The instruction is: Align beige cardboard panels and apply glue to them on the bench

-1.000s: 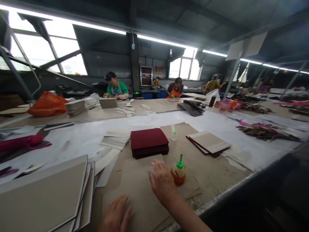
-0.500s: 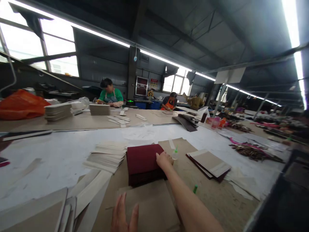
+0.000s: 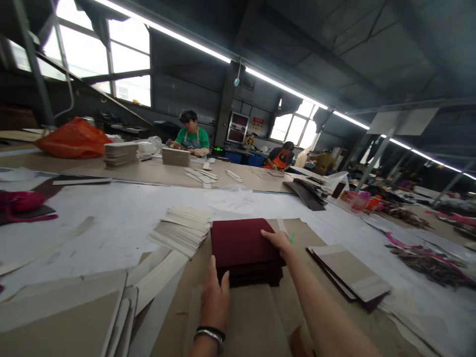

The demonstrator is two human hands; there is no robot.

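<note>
We note a red wall poster [image 3: 257, 125], upper centre, its print too small to read; at mid-frame our right hand [image 3: 278, 241] grasps the maroon stack [image 3: 241, 243] by its right edge, our left hand [image 3: 215, 292] half open at its lower-left corner, grip we cannot tell.

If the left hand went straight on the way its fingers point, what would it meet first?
Most likely the near left corner of the maroon stack, right by the left hand's fingertips; depth is unclear, so they may already touch it.
</note>
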